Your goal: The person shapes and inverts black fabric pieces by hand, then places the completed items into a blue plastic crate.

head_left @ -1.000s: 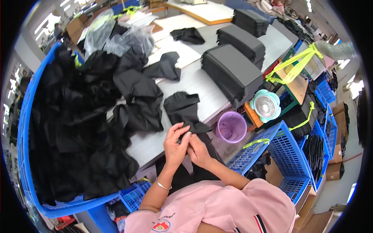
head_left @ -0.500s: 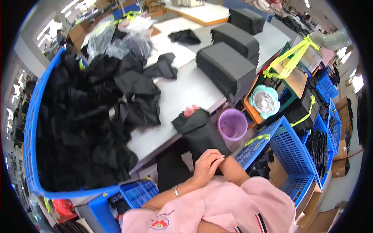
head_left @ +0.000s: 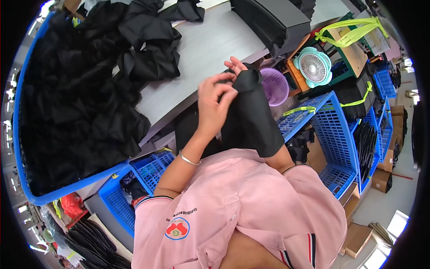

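A black fabric piece [head_left: 253,119] covers my right forearm like a sleeve. From its upper end show the fingers of my right hand [head_left: 235,66], stretched out and slightly apart; the fabric hides the palm. My left hand [head_left: 214,101], below a silver bracelet, is curled at the folded upper edge of this piece, thumb and fingers drawn together on the cloth; the exact contact is partly hidden. Another black cloth area [head_left: 188,127] hangs behind my left wrist, beside the edge of the grey-white table [head_left: 204,49].
A blue-rimmed bin [head_left: 20,130] heaped with black cloth stands left. Stacked dark pieces [head_left: 277,18] lie at the table's far end. Right are a purple basket [head_left: 274,87], a turquoise fan [head_left: 313,67] and blue crates [head_left: 333,130]. Cardboard boxes [head_left: 357,239] stand lower right.
Both hands have moved up in view. My left hand has gone from the lower end of the fabric near my right forearm to its upper edge by my right fingers. The view has tilted down.
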The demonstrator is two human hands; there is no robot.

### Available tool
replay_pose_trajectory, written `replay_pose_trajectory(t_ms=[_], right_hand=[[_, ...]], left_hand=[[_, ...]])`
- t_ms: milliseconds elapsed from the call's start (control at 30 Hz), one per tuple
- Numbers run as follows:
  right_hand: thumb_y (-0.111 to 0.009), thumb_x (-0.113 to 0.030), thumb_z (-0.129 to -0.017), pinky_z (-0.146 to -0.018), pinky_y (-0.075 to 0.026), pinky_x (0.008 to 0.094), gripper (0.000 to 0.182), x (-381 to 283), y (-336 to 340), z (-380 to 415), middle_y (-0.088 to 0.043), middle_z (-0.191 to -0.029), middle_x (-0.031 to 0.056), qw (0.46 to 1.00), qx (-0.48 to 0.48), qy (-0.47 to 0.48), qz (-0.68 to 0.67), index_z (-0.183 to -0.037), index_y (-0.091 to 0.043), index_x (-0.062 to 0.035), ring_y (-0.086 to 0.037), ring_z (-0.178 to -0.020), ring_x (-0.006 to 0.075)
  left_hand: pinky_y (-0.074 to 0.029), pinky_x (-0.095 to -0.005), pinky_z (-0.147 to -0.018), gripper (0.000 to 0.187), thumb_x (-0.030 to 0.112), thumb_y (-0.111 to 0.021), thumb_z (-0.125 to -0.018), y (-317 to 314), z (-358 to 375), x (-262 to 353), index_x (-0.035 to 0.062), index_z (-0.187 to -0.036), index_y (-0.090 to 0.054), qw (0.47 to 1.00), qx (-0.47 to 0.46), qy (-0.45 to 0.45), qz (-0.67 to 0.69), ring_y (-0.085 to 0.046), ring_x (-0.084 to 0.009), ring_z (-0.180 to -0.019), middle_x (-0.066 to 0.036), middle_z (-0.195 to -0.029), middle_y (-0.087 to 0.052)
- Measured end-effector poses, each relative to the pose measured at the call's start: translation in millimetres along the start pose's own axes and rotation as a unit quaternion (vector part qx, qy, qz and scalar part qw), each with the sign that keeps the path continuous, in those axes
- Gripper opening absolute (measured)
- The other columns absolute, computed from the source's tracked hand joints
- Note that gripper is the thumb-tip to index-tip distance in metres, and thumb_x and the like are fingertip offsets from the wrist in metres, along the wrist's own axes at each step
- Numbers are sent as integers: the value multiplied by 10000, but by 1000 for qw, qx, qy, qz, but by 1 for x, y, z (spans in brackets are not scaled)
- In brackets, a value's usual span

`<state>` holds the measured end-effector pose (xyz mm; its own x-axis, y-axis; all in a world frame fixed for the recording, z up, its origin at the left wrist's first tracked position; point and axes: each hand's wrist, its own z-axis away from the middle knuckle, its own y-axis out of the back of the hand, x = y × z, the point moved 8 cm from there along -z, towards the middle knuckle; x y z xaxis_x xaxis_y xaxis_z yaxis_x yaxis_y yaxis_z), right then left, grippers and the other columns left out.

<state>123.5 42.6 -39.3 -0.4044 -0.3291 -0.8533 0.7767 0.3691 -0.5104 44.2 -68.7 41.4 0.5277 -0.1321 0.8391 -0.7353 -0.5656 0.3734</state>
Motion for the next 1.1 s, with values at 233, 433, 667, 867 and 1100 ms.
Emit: replay_pose_trajectory(t_ms=[233,433,667,867,1100], right_hand=[[-585,-168,-906,-870,-458,312,304,-38,-52,38,-605,-1158,112,868,-131,241,413,-1171,-585,-19,-580,-1071,226],[-602,-52,-794,-911,-460,341,231,-83,-59,16,-614,-1073,170,691,-172,423,561,-1022,-594,-14,-572,-1018,279],[-578,-80,-848,-862,-465,339,196,-65,2,-28,-614,-1041,135,938,-13,276,211,-1034,-599,-21,-577,-979,250],[-557,-104,-895,-820,-470,338,174,-5,28,-31,-614,-1014,105,977,90,187,-39,-1044,-605,-27,-582,-947,225],[-534,-108,-974,-792,-480,293,212,61,-11,39,-589,-1013,34,997,-3,-29,65,-1168,-546,-23,-567,-902,140]], left_hand=[[-398,-375,-996,147,62,-671,-859,4,-29,-57,35,-1002,-653,978,-54,137,147,-536,-235,-1208,-115,-1343,-553],[-394,-409,-1024,429,169,-769,-809,14,2,14,29,-1171,-586,988,155,-10,4,-507,-341,-1240,-191,-1361,-517],[-459,-394,-960,351,147,-823,-727,-48,49,33,50,-1031,-676,991,-40,-129,-21,-558,-328,-1162,-139,-1251,-599],[-444,-216,-714,101,91,-600,-967,-46,25,-40,19,-1029,-635,913,-42,247,323,-536,-44,-800,26,-885,-611],[-420,-188,-724,150,130,-599,-985,-12,-34,-69,-13,-974,-642,918,88,167,348,-519,-32,-797,35,-860,-608]])
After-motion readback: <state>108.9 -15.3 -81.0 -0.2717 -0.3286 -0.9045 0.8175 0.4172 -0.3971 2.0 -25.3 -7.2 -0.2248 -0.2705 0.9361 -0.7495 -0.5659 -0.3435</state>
